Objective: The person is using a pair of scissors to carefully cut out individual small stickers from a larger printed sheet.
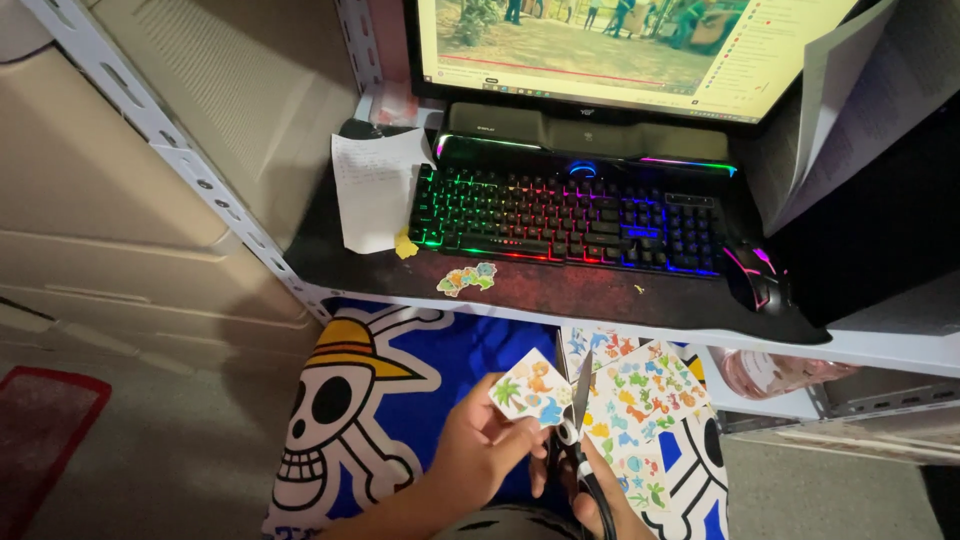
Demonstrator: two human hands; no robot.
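Snipping glossy sticker sheet with steel scissors.

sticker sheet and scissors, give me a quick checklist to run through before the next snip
1. Left hand grips the small cut-off sticker piece: ok.
2. Right hand is on the scissors handles: ok, though mostly cut off by the frame edge.
3. Blades point up between the piece and the large sticker sheet: ok.
4. Left fingers clear of the blades: cannot tell, thumb lies close to the pivot.
5. Large sheet held steady: cannot tell, its support is hidden.
6. Earlier cut-out sticker rests on the desk by the keyboard, out of the way: ok.
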